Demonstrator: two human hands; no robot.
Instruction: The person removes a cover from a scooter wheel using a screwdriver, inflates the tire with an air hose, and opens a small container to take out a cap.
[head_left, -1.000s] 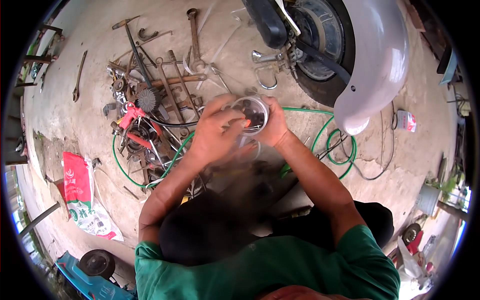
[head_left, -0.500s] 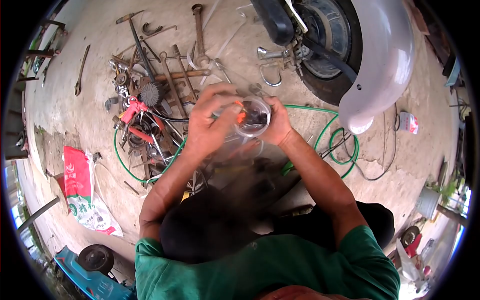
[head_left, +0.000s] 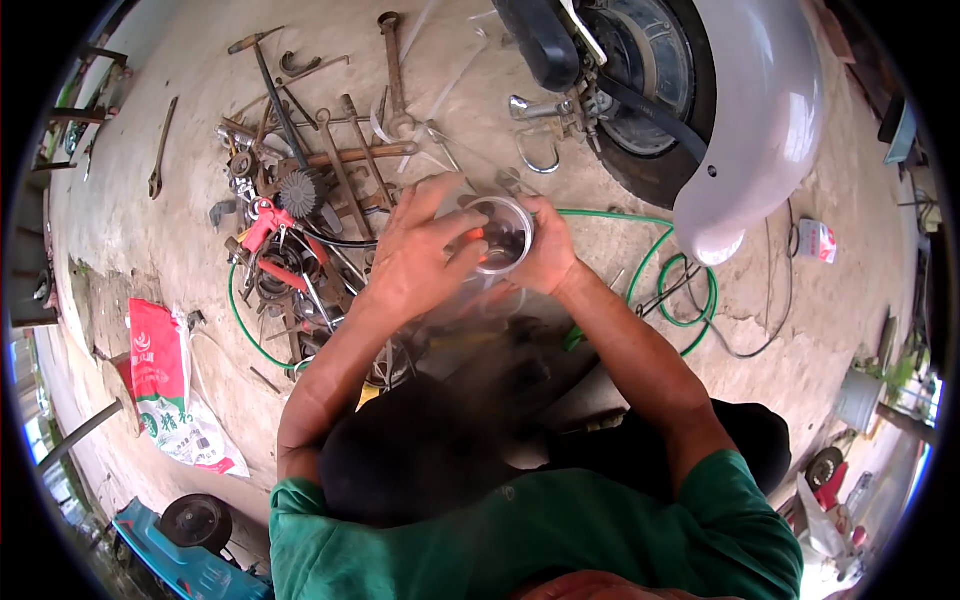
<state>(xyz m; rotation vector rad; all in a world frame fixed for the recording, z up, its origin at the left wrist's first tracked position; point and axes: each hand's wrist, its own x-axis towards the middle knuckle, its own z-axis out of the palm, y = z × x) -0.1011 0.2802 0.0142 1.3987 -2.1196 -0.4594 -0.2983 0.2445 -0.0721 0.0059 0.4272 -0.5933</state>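
Note:
My right hand is wrapped round the right side of a clear round plastic container, tilted so its mouth shows. Dark small items lie inside it. My left hand is at the container's left side, fingers bent at the opening. Something small and orange shows between the left fingertips; its shape is too small to tell. Beneath both hands the ground is partly hidden and blurred.
Wrenches, a hammer and a red-handled air gun lie piled at left. A green hose coils at right, below a scooter wheel. A red and white sack lies at far left.
My left hand has moved with the orange item at the container's mouth, its fingers bending anew. The right hand keeps its hold, and the container has shifted slightly left since half a second ago.

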